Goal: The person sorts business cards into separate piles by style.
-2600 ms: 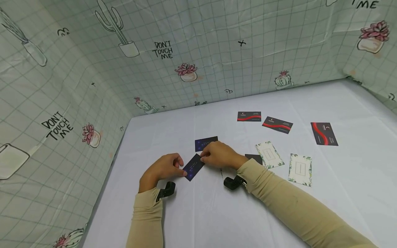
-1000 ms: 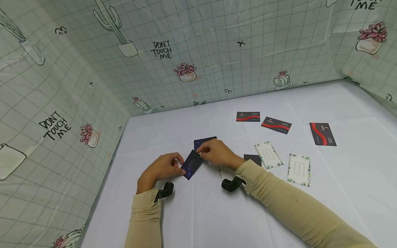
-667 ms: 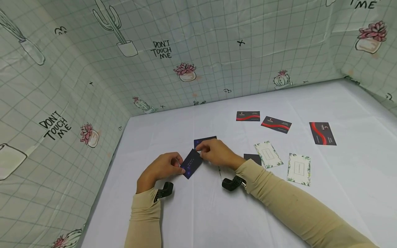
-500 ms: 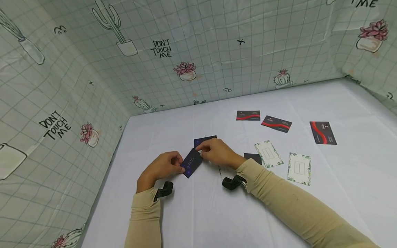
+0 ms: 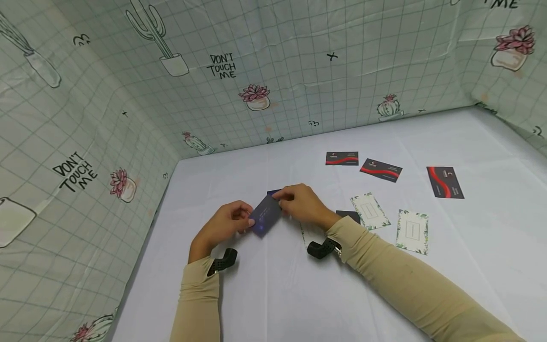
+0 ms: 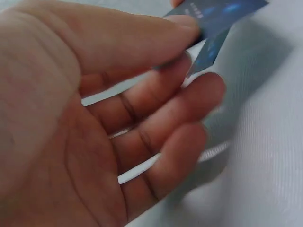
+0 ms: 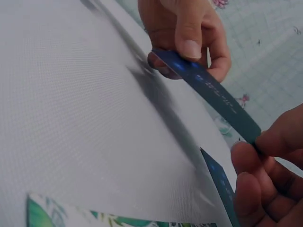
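A dark blue business card (image 5: 266, 216) is held tilted above the white table between both hands. My left hand (image 5: 222, 225) pinches its lower left end between thumb and fingers; in the left wrist view the thumb lies over the card (image 6: 218, 16). At the opposite corner my right hand (image 5: 305, 204) pinches it, as the right wrist view shows along the card's edge (image 7: 208, 92). Just behind lies a second dark blue card (image 7: 220, 184), mostly hidden by the right hand in the head view.
Black cards with a red wave (image 5: 342, 158) lie at the back right. White leaf-bordered cards (image 5: 412, 231) lie nearer, one partly under the right wrist (image 5: 311, 232). A plain dark card (image 5: 348, 216) shows beside the right sleeve. A patterned cloth wall (image 5: 299, 71) bounds the table (image 5: 273, 294).
The dark blue card, flat on the table earlier, has risen and tilted up in both hands. It now covers more of the second blue card behind it.
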`<state>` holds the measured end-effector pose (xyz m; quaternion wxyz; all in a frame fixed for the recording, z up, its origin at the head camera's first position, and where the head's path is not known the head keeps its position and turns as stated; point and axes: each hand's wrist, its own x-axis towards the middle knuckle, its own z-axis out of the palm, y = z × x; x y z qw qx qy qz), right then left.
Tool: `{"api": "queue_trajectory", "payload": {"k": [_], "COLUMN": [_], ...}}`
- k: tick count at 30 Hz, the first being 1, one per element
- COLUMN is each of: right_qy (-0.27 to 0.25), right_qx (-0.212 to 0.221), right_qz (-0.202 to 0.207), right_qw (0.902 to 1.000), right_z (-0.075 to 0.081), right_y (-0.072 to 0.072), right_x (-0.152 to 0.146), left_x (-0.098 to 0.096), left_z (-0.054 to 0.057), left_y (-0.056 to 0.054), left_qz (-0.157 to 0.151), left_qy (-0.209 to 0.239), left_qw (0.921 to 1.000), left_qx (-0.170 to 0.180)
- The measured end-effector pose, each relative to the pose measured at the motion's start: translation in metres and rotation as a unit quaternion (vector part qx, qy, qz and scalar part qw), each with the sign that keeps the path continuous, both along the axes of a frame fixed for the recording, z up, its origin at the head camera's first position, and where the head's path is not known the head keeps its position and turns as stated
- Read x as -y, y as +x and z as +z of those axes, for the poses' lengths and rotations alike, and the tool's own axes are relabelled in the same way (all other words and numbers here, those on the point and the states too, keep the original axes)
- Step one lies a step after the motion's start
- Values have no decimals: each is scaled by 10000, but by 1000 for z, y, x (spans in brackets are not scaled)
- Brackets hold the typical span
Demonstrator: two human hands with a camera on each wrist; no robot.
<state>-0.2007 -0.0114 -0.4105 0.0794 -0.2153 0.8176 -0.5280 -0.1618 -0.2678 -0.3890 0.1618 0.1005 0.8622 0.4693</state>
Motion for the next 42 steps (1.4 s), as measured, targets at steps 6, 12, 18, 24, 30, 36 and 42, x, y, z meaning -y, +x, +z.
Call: {"api": "queue_trajectory", "payload": {"k": [6,12,18,24,30,36,42], "right_qy": [-273,-422,-888,-1024,-1133,-1322,-1488], "right_qx": [112,182,496,592,560,495,495], "right_qz": [-228,-231,-217,-200,-332,-429,-533], "right_qw": [9993,9987,9946,9928,9914,9891,9862], "right_z": [1,1,1,3,4,1,-1], "right_y": [0,-2,-5,-6,-5,-6,-7], "right_x": [-1,-2,-7,-9,-9,-9,-9], "left_x": [0,-1,-7,-12,-18,-26,-26], "left_z": [0,-2,-3,-4,-5,-6,-7], "left_y": [-1,-2,-5,-6,-6,-7,-8], "left_qz": [153,268,660,902,1227,1634,1649], "left_qy": [906,1294,1467,1553,1695,1883,1813], "left_qw": [9958,9911,9854,9812,9736,9639,9660], "left_qx": [-42,-132,-562,-702,-910,-935,-824]}}
